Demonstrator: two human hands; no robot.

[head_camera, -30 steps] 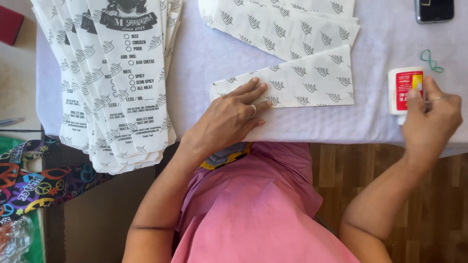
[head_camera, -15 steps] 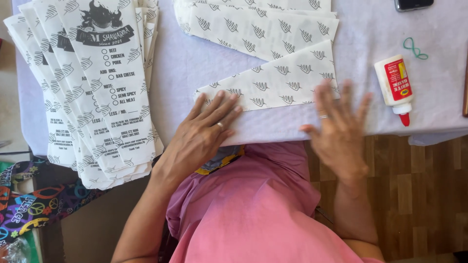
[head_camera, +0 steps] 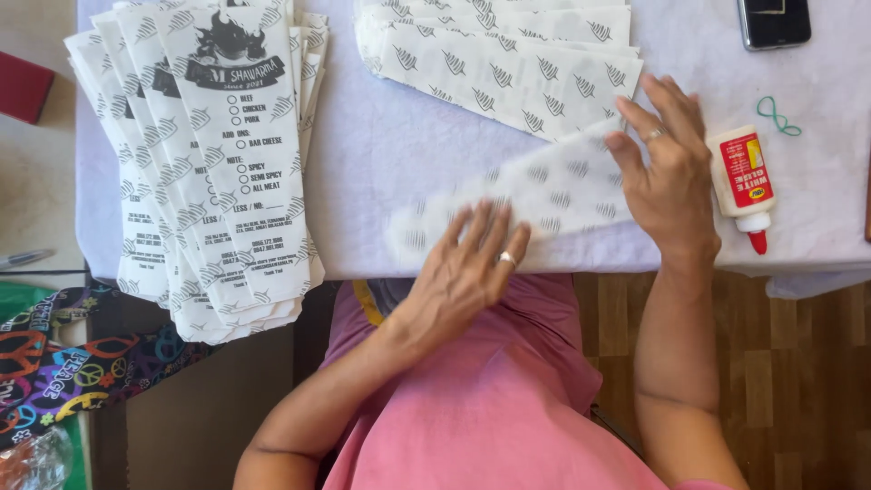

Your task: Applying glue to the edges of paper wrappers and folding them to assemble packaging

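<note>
The white cloth-covered table point(head_camera: 399, 154) carries a long, thin white paper sleeve with grey leaf print point(head_camera: 544, 191) near its front edge. Judged light, limp and easily creased; handle by flat pressure. Left hand point(head_camera: 467, 272) and right hand point(head_camera: 671, 172) lie open-palmed on it, grasping nothing.

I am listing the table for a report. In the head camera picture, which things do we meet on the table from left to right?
Fanned stack of printed paper bags → left hand → right hand → white glue bottle with red cap → green rubber band. The leaf-patterned sheets overlap both hands, so I leave them out.
</note>
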